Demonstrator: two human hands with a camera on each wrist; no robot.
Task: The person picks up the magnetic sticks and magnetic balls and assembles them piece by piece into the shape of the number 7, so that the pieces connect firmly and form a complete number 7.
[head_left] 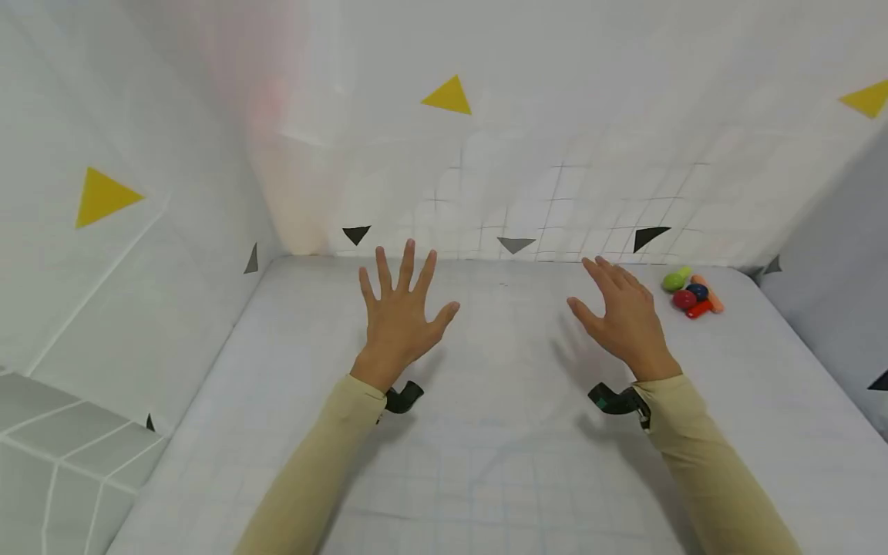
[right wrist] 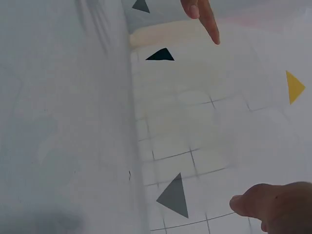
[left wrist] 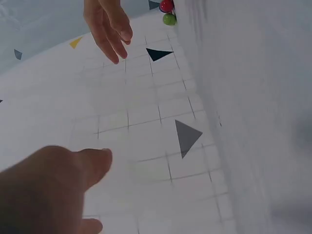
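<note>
Over the middle-left of the white table my left hand (head_left: 398,324) hovers with its fingers spread wide and holds nothing. To the right of it, my right hand (head_left: 624,316) is held above the table, thumb apart from the fingers, also holding nothing. Closest to the right hand is a small cluster at the table's back right: a green pear-shaped piece (head_left: 674,280), a dark blue round piece (head_left: 697,292), a red round piece (head_left: 684,300), a red block-like piece (head_left: 699,309) and an orange stick-shaped piece (head_left: 717,301). Neither hand touches them.
The white table (head_left: 486,478) meets a white back wall (head_left: 590,116) with faint grid lines and yellow and black triangles. A side wall (head_left: 139,293) rises at the left and a grey one (head_left: 846,254) at the right. Dark wrist-worn devices (head_left: 613,399) sit below the hands.
</note>
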